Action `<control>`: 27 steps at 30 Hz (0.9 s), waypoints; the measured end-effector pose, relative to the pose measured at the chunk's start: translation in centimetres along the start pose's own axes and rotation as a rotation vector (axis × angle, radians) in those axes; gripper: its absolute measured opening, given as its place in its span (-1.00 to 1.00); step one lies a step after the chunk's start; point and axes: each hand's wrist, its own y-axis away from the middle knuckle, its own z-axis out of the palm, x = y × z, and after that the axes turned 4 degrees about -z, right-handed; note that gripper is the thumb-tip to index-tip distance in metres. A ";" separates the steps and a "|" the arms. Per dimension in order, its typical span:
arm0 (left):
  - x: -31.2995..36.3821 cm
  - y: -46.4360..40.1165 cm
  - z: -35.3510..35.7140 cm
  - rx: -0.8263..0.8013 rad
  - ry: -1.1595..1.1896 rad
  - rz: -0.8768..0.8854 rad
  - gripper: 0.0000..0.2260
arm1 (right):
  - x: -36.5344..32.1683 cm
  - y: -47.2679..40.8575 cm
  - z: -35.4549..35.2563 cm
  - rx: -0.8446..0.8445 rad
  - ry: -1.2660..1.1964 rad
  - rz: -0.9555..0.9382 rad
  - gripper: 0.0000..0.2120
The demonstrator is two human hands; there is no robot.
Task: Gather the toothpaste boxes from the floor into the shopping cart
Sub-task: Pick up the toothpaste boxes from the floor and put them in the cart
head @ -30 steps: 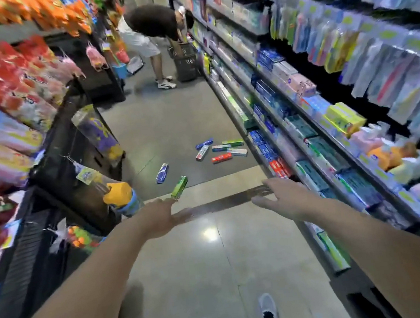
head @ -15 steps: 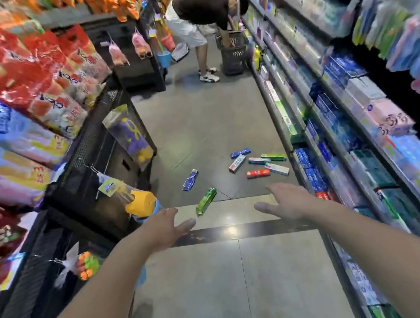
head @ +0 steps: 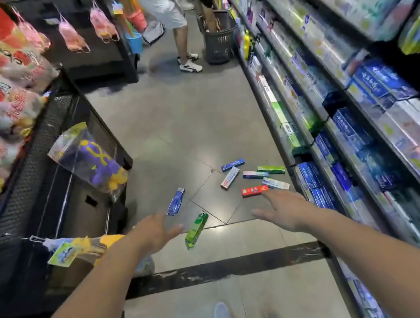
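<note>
Now nearer than a moment ago, the empty left hand (head: 154, 230) and right hand (head: 283, 210), fingers spread, reach toward the scattered cardboard toothpaste boxes (head: 253, 177), none gathered yet.

Toothpaste boxes (head: 254, 177) lie on the floor (head: 186, 125) between shelves (head: 354, 105) right and racks (head: 47, 161) left.

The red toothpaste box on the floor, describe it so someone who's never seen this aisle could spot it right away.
Follow the toiletries shelving on the right of the aisle down to the cluster of boxes scattered on the grey floor at its foot. The red toothpaste box lies flat at the cluster's near edge, just beyond the right hand. It is the only red one; its neighbours are blue, white or green.
</note>
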 end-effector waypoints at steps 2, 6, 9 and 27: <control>1.4 -3.6 -1.4 -0.028 0.016 0.001 -0.27 | 1.1 -3.3 -1.0 -0.006 -0.013 0.011 -0.21; 3.9 -11.2 -2.3 -0.076 -0.003 -0.015 -0.17 | 4.4 -9.9 -2.0 -0.029 -0.063 0.020 -0.30; 5.7 -16.6 -2.1 -0.100 -0.002 -0.022 -0.18 | 8.0 -15.9 -1.5 -0.065 -0.087 0.016 -0.30; 0.7 -55.7 16.4 -0.228 -0.223 -0.109 -0.38 | 22.4 -50.7 25.5 -0.209 -0.164 0.141 -0.23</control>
